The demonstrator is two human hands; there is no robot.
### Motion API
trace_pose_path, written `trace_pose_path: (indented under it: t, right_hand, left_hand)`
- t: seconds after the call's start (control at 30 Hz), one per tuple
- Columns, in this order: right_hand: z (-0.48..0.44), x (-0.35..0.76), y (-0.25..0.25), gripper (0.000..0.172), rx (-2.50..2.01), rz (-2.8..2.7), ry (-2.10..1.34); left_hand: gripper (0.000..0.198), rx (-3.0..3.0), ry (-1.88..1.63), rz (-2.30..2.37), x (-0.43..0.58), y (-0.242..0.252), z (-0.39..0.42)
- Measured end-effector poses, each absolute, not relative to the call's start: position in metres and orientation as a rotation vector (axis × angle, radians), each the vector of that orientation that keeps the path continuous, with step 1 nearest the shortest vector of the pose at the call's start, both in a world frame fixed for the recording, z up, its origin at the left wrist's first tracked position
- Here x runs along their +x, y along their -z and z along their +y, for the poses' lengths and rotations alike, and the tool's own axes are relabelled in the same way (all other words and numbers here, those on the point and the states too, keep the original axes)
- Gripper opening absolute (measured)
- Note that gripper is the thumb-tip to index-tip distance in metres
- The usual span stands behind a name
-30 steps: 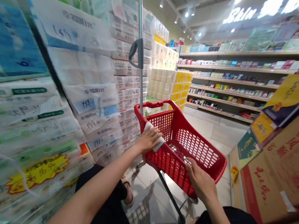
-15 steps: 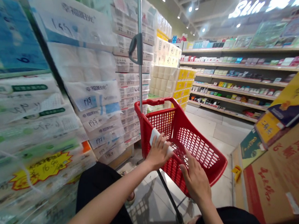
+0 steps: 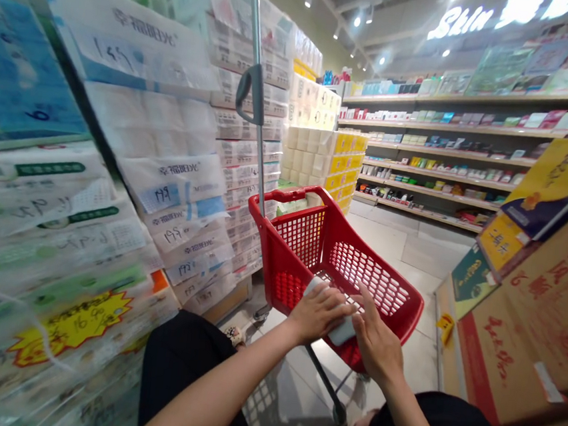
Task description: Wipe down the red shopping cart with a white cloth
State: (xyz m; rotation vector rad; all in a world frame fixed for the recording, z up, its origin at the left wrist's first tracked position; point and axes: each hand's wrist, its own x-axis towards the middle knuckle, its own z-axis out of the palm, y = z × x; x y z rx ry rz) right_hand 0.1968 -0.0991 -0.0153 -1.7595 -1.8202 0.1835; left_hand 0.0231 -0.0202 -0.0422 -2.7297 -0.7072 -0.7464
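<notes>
A red plastic shopping basket cart (image 3: 306, 242) stands on the tiled floor in front of me, its tall metal pull handle (image 3: 253, 96) rising at the left. My left hand (image 3: 317, 312) presses a small white cloth or pad (image 3: 340, 331) against the basket's near rim, fingers curled over it. My right hand (image 3: 376, 342) lies beside it on the same rim, fingers together and touching the white pad's right end. The basket looks empty inside.
Tall stacks of wrapped tissue packs (image 3: 116, 177) with a yellow price star (image 3: 69, 329) crowd the left. Cardboard boxes (image 3: 530, 317) with red print stand at the right. Shelves of small goods (image 3: 445, 148) line the far aisle, and yellow and white packs (image 3: 324, 156) are piled behind the cart.
My left hand slid the white pad along the near rim from the left corner toward the right, meeting my right hand. The cart shifted slightly left.
</notes>
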Motion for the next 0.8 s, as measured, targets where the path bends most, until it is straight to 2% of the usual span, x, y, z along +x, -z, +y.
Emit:
trace_pose_path:
  t: [0.17,0.3,0.63,0.8]
  right_hand:
    - [-0.080,0.209,0.020,0.056,-1.926,-1.886,-0.134]
    - [-0.066,0.221,0.020,0.060,-2.034,-2.010,-0.093]
    - [-0.054,0.243,0.016,0.064,-2.041,-2.050,-0.098]
    - [-0.054,0.250,0.017,0.062,-1.989,-2.051,-0.075]
  left_hand:
    - [0.036,-2.584,0.725,-0.912,-0.015,0.030,0.024]
    - [0.035,-2.486,0.693,-1.017,-0.049,0.016,0.053]
    - [0.056,-2.306,0.696,-1.182,-0.113,0.017,0.073]
    - [0.048,-2.271,0.728,-1.161,-0.115,0.011,0.075]
